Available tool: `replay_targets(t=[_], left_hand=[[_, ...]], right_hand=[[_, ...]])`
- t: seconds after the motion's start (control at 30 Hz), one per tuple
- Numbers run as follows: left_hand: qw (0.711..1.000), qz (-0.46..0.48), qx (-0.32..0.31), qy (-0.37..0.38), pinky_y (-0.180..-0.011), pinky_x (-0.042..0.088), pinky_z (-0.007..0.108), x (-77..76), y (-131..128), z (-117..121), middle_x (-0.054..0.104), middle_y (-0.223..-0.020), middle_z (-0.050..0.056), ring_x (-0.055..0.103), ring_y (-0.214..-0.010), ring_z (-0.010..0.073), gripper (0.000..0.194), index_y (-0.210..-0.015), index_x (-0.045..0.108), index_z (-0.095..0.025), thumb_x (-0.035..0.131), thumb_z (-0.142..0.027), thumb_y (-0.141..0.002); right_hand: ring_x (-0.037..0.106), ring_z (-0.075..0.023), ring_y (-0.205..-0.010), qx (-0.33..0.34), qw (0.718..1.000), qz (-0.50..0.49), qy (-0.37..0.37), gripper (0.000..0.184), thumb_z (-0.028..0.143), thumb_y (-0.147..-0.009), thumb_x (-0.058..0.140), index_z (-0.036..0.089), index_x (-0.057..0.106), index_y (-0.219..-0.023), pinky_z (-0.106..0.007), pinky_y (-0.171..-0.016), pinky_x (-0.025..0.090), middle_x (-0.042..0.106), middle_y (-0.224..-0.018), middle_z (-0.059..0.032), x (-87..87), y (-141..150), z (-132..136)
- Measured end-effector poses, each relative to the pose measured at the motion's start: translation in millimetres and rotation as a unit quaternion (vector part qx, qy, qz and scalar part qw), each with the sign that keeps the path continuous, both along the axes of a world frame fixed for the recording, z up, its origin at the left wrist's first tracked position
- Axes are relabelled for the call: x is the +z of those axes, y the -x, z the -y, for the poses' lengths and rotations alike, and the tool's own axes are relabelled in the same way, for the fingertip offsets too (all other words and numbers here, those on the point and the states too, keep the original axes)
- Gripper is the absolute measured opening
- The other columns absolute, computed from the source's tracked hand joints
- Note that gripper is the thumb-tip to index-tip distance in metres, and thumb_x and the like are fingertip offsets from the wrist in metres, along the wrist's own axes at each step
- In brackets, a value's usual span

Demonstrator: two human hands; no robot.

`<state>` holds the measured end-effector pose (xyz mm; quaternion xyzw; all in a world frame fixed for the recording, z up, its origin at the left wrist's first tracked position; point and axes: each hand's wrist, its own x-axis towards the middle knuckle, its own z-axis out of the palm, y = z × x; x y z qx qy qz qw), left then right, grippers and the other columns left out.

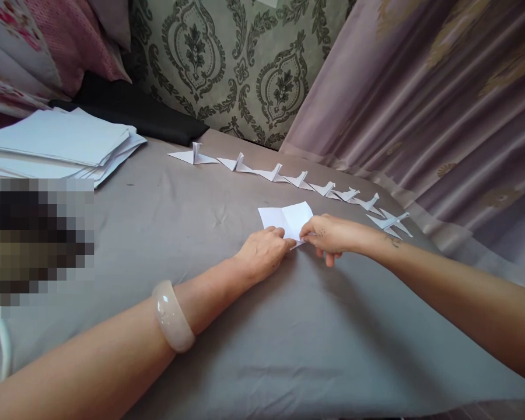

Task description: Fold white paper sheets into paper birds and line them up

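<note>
— White paper, thin and partly folded: that sheet (287, 219) lies flat on the grey bed cover (166, 227), just past the middle of the view, toward one o'clock.

— How would you say it handles?

— Very light, I'd judge, and limp until creased; it holds a sharp fold but tears or wrinkles if pulled hard. It would slide easily on that smooth cloth, so pinning one corner while working the other looks sensible.

— And the hands?

— Both are on its near edge. The left hand (262, 252) has its fingers curled down and pressing the sheet's corner at about seven o'clock of the paper. The right hand (330, 234) pinches the edge at five o'clock between thumb and fingertips. So each is closed narrowly on the paper, not spread wide.

— Best place to grip?

— The edges and corners, lightly, with fingertips; the middle already carries a crease.

— What lies around it?

— A row of folded paper birds (289, 176) runs from eleven o'clock across to three o'clock of the sheet, well apart from the hands. A stack of blank sheets (61, 143) sits far out at ten o'clock. A pale bangle (172, 315) rings the left wrist. Curtains (441, 105) hang at two o'clock.
</note>
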<state>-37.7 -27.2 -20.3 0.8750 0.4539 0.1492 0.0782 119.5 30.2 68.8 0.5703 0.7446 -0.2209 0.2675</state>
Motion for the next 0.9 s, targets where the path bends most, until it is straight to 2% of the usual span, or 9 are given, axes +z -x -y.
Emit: replay_targets(t=[0.1, 0.2, 0.43, 0.63, 0.8, 0.9], left_hand=[[1.0, -0.018, -0.009, -0.007, -0.066, 0.046, 0.029, -0.5, -0.8, -0.8, 0.055, -0.08, 0.006, 0.054, -0.075, 0.0199, 0.038, -0.124, 0.059, -0.026, 0.039, -0.017, -0.093], [0.999, -0.04, -0.022, -0.005, -0.07, 0.046, 0.03, -1.3, -1.9, -2.1, 0.055, -0.082, 0.007, 0.053, -0.076, 0.0201, 0.044, -0.13, 0.054, -0.024, 0.038, -0.011, -0.091], [0.998, -0.055, -0.032, 0.015, -0.077, 0.045, 0.034, -1.5, -2.9, -3.4, 0.055, -0.088, 0.009, 0.051, -0.081, 0.0222, 0.047, -0.133, 0.05, -0.021, 0.044, -0.01, -0.087], [0.995, -0.088, -0.034, 0.01, -0.075, 0.044, 0.033, -0.6, -4.5, -4.9, 0.055, -0.093, 0.01, 0.051, -0.083, 0.0223, 0.049, -0.135, 0.048, -0.022, 0.045, -0.012, -0.087], [0.992, -0.12, -0.041, 0.011, -0.072, 0.044, 0.033, 0.8, -5.5, -6.8, 0.055, -0.094, 0.011, 0.052, -0.084, 0.0234, 0.054, -0.142, 0.04, -0.022, 0.042, -0.015, -0.088], [0.991, -0.124, -0.045, 0.008, -0.072, 0.044, 0.033, 1.3, -5.6, -6.9, 0.055, -0.094, 0.011, 0.051, -0.083, 0.0232, 0.053, -0.142, 0.04, -0.021, 0.042, -0.016, -0.089]], right_hand=[[0.064, -0.0135, -0.047, -0.003, 1.0, 0.001, 0.003, 0.028, 0.024, -0.086, 0.047, 0.018, 0.06, -0.111, -0.024, -0.049, 0.044, 0.071, -0.073, -0.0039, -0.8, -1.1, -3.2], [0.064, -0.0129, -0.048, 0.007, 1.0, 0.003, -0.008, 0.029, 0.024, -0.083, 0.051, 0.02, 0.06, -0.111, -0.024, -0.049, 0.042, 0.072, -0.076, -0.0026, 5.9, -1.4, -3.1], [0.065, -0.017, -0.069, 0.06, 0.994, 0.04, -0.079, 0.029, 0.018, -0.078, 0.052, 0.025, 0.064, -0.103, -0.023, -0.053, 0.035, 0.068, -0.062, 0.0008, 27.0, 3.5, 1.1], [0.063, -0.0148, -0.064, 0.077, 0.992, 0.032, -0.096, 0.015, 0.014, -0.078, 0.052, 0.022, 0.064, -0.083, -0.024, -0.055, 0.035, 0.07, -0.073, -0.0012, 28.4, 15.1, 4.8], [0.062, -0.0146, -0.063, 0.114, 0.989, 0.032, -0.093, 0.016, 0.012, -0.08, 0.051, 0.02, 0.064, -0.075, -0.025, -0.059, 0.035, 0.069, -0.07, -0.0014, 29.7, 23.5, 7.9], [0.062, -0.0156, -0.066, 0.143, 0.983, 0.047, -0.104, 0.019, 0.01, -0.079, 0.051, 0.021, 0.067, -0.078, -0.026, -0.061, 0.035, 0.068, -0.07, -0.0021, 30.2, 26.7, 9.2]])
